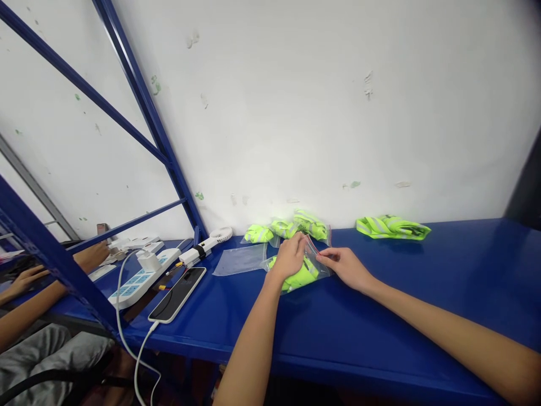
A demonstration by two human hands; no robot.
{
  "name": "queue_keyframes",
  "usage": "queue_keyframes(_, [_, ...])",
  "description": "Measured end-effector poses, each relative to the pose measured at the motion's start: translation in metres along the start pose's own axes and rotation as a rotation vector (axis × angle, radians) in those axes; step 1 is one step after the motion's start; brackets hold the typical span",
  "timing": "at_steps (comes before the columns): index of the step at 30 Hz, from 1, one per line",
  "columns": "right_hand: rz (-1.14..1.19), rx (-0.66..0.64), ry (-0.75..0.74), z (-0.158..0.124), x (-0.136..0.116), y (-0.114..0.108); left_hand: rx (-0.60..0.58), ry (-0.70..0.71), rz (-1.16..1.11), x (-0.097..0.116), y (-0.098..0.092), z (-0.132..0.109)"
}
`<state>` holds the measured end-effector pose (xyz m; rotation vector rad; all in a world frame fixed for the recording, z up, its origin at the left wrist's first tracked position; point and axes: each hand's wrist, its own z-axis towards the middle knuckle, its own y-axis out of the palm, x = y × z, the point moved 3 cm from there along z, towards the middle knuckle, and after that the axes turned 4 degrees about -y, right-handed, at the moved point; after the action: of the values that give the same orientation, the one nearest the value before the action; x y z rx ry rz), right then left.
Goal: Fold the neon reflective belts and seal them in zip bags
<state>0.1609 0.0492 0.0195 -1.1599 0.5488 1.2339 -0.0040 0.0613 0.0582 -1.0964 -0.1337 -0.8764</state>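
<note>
A clear zip bag with a folded yellow-green reflective vest [301,277] inside lies on the blue table [338,332]. My left hand [291,255] rests over the bag, its fingers closed at the bag's upper edge. On the right side of the same bag, my right hand [343,265] pinches the red-lined zip edge between thumb and fingers. Behind my hands, several bagged vests [310,224] sit near the wall. A flat clear bag [240,260] is to the left of my left hand. Further right, a folded vest [393,227] lies by the wall without a visible bag.
Left of the bags are a phone [178,294] on a white cable, a power strip [146,277] and a small white fan [220,234]. A blue metal frame [147,113] rises there. Beyond it show another person's arms [46,299].
</note>
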Motion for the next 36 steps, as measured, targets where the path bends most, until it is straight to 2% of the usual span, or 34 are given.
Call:
queue_keyframes(5, [0.011, 0.034, 0.009, 0.000, -0.001, -0.001, -0.005, 0.019, -0.019, 0.001, 0.000, -0.001])
queue_keyframes(13, [0.096, -0.022, 0.033, 0.001, 0.001, 0.001, -0.008, 0.011, -0.056, 0.001, 0.001, -0.002])
queue_keyframes(23, [0.135, -0.018, 0.071, 0.005, 0.005, 0.003, 0.048, -0.031, 0.013, -0.001, 0.002, 0.000])
queue_keyframes(30, [0.246, -0.008, 0.146, 0.004, 0.010, 0.002, 0.043, 0.000, -0.005, 0.001, 0.002, -0.002])
queue_keyframes(36, [0.214, -0.016, 0.161, 0.001, 0.005, 0.000, 0.073, -0.026, 0.022, -0.002, 0.003, -0.001])
